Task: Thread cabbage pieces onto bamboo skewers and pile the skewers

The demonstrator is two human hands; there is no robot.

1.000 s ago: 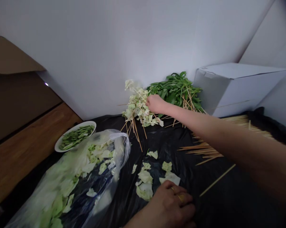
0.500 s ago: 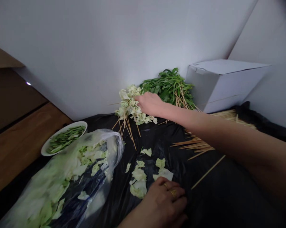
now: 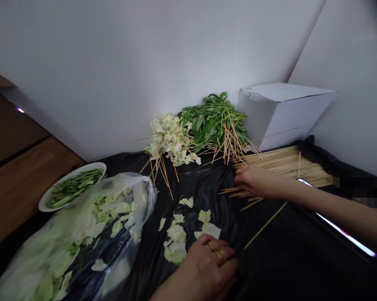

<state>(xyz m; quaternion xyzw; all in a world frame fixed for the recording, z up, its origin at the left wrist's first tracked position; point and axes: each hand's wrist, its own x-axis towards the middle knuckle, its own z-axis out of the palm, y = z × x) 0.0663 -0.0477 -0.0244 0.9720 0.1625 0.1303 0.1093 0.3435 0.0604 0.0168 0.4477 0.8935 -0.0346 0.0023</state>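
Note:
My left hand (image 3: 209, 267), with rings on its fingers, rests low on the black plastic sheet with its fingers curled down beside a pale cabbage piece (image 3: 210, 230). Its fingertips are hidden, so I cannot tell what they hold. My right hand (image 3: 253, 182) is bent over a loose pile of bamboo skewers (image 3: 279, 163), fingers closed and pointing down among them. Whether a skewer is pinched there is hidden. More cabbage leaves (image 3: 176, 246) lie left of my left hand. A single skewer (image 3: 265, 225) lies apart on the sheet between my hands.
Threaded cabbage skewers (image 3: 171, 140) and skewered leafy greens (image 3: 212, 119) are heaped against the wall. A white box (image 3: 289, 110) stands at the back right. On the left are a plastic bag of cabbage (image 3: 82, 234) and a bowl of green vegetables (image 3: 78, 186). A lit phone (image 3: 342, 230) lies under my right forearm.
My right hand has moved from the cabbage skewer heap right and toward me, to the bare skewers. The phone has come into sight. My left hand has stayed by the cabbage pieces.

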